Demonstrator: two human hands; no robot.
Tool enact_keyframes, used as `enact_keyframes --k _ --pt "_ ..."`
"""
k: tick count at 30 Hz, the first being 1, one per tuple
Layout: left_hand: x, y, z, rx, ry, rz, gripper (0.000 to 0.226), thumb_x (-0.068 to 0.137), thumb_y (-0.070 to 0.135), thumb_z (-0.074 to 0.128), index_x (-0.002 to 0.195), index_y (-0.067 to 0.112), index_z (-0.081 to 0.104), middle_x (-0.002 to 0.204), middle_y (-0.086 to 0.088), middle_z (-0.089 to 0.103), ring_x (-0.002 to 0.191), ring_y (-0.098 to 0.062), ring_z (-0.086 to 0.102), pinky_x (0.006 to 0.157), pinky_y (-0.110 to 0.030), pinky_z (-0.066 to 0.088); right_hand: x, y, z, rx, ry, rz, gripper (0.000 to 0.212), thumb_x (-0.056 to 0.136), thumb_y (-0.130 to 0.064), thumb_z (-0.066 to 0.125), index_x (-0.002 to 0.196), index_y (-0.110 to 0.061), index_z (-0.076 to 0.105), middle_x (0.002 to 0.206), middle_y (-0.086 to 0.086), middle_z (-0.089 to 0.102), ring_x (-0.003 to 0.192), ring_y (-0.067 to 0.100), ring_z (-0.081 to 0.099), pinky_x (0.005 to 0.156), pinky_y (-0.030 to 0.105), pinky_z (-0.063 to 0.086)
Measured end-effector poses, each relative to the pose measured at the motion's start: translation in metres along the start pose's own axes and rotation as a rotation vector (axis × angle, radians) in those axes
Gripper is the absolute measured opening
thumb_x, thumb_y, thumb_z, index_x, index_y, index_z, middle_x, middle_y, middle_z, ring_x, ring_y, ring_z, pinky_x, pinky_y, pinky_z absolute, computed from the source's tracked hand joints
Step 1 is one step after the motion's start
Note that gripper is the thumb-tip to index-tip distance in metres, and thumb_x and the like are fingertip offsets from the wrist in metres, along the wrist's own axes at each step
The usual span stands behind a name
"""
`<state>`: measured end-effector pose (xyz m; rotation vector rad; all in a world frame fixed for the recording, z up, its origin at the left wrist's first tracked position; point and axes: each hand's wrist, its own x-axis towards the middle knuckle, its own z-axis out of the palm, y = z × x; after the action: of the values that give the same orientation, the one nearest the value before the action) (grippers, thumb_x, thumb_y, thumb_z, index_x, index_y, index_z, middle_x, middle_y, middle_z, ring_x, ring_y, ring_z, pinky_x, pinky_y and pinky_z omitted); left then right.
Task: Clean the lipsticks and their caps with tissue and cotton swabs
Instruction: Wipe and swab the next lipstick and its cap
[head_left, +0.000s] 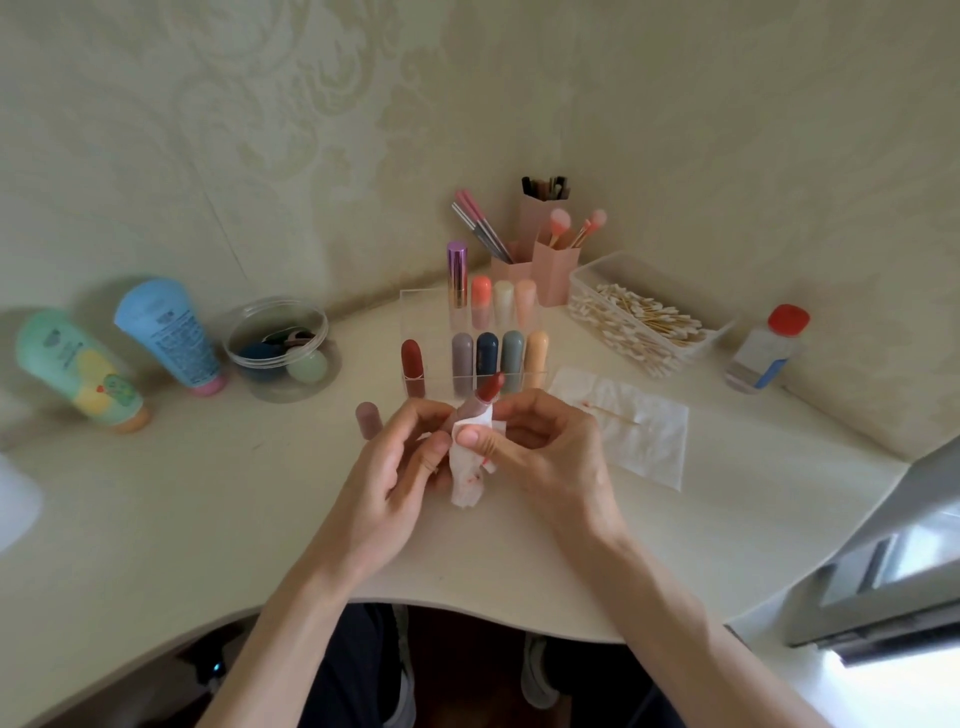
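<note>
My left hand (400, 462) grips the open red lipstick (489, 388), held over the desk just in front of the clear organizer (415, 306). My right hand (545, 447) pinches the stained tissue (467, 475) round its tube. A mauve cap (368, 418) stands just left. The print on the blue tube (166, 332) is too blurred to read.

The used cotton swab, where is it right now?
In the head view, the used cotton swab lies on the flat tissue, just right of the right hand, in front of the swab tray.
</note>
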<state>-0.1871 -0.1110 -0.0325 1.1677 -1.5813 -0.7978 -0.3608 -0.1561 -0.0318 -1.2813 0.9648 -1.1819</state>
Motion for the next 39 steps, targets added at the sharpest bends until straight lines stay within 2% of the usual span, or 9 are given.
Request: enact_keyframes --k 4,8,14,17,23,27,32,36,39 --pt "0.000 0.002 0.002 -0.042 -0.005 -0.036 0.012 0.104 0.016 0.055 0.113 0.014 0.062 0.092 0.017 0.074 0.090 -0.003 0.070 0.081 -0.014 0.048 -0.002 0.000 0.000 0.018 -0.028 -0.050 0.026 0.077 -0.026 0.087 0.094 -0.008 0.083 0.090 0.005 0.082 0.085 0.018 0.078 0.080 0.026 0.058" --pt "0.000 -0.005 0.001 -0.087 0.053 -0.093 0.013 0.099 0.024 0.063 0.110 0.026 0.070 0.094 0.000 0.076 0.092 -0.022 0.073 0.085 -0.042 0.056 -0.001 0.003 -0.001 -0.042 -0.029 -0.085 0.020 0.082 -0.021 0.086 0.098 -0.008 0.084 0.095 0.001 0.082 0.094 0.020 0.078 0.089 0.031 0.060" --pt "0.000 -0.008 0.000 -0.004 0.012 -0.056 0.025 0.104 0.023 0.056 0.119 0.029 0.074 0.073 0.017 0.063 0.067 -0.006 0.052 0.065 -0.023 0.044 0.001 0.005 -0.006 -0.047 -0.050 -0.087 0.023 0.085 -0.023 0.083 0.100 -0.005 0.083 0.097 0.004 0.082 0.095 0.025 0.078 0.091 0.035 0.060" --pt "0.000 -0.009 0.000 -0.018 0.021 -0.057 0.023 0.106 0.021 0.053 0.117 0.024 0.073 0.068 0.001 0.057 0.066 -0.009 0.050 0.065 -0.025 0.042 0.001 0.005 -0.006 -0.082 -0.069 -0.092 0.018 0.090 -0.021 0.081 0.102 -0.006 0.083 0.097 0.004 0.082 0.096 0.025 0.078 0.090 0.035 0.060" --pt "0.000 -0.010 -0.001 -0.165 0.017 -0.102 0.020 0.108 0.018 0.049 0.121 0.012 0.062 0.093 -0.008 0.068 0.076 -0.023 0.066 0.079 -0.026 0.053 0.000 0.001 -0.008 -0.138 0.013 -0.079 0.008 0.095 -0.015 0.078 0.098 -0.009 0.083 0.087 0.002 0.081 0.087 0.019 0.078 0.081 0.027 0.058" --pt "0.002 -0.009 0.002 -0.157 0.060 -0.124 0.017 0.107 0.019 0.049 0.118 0.009 0.056 0.112 -0.003 0.070 0.087 -0.024 0.075 0.087 -0.027 0.055 -0.001 0.001 -0.009 -0.158 0.021 -0.062 0.016 0.099 -0.023 0.075 0.090 -0.010 0.081 0.074 0.009 0.077 0.081 0.027 0.076 0.086 0.041 0.060" --pt "0.006 -0.016 0.002 0.166 0.089 -0.011 0.008 0.102 0.025 0.063 0.104 0.017 0.065 0.109 0.008 0.069 0.094 -0.020 0.070 0.094 -0.048 0.053 -0.001 -0.004 -0.012 -0.132 0.123 0.005 0.012 0.097 -0.022 0.075 0.089 -0.018 0.083 0.068 0.009 0.075 0.063 0.005 0.063 0.068 0.017 0.048" --pt "0.012 -0.016 0.006 0.326 0.250 -0.076 0.009 0.089 0.026 0.080 0.094 0.023 0.074 0.093 0.028 0.068 0.077 -0.009 0.063 0.075 -0.026 0.052 0.002 0.000 -0.016 -0.147 0.201 0.009 0.014 0.102 -0.020 0.068 0.103 -0.017 0.082 0.073 0.014 0.074 0.062 0.004 0.062 0.064 0.016 0.048" --pt "0.018 -0.019 0.009 0.442 0.291 -0.118 0.016 0.083 0.034 0.085 0.096 0.027 0.076 0.083 0.020 0.067 0.075 -0.009 0.060 0.067 -0.016 0.044 0.004 0.003 -0.017 -0.185 0.205 -0.025 0.015 0.103 -0.020 0.066 0.107 -0.016 0.081 0.075 0.014 0.073 0.064 0.007 0.062 0.065 0.018 0.049"
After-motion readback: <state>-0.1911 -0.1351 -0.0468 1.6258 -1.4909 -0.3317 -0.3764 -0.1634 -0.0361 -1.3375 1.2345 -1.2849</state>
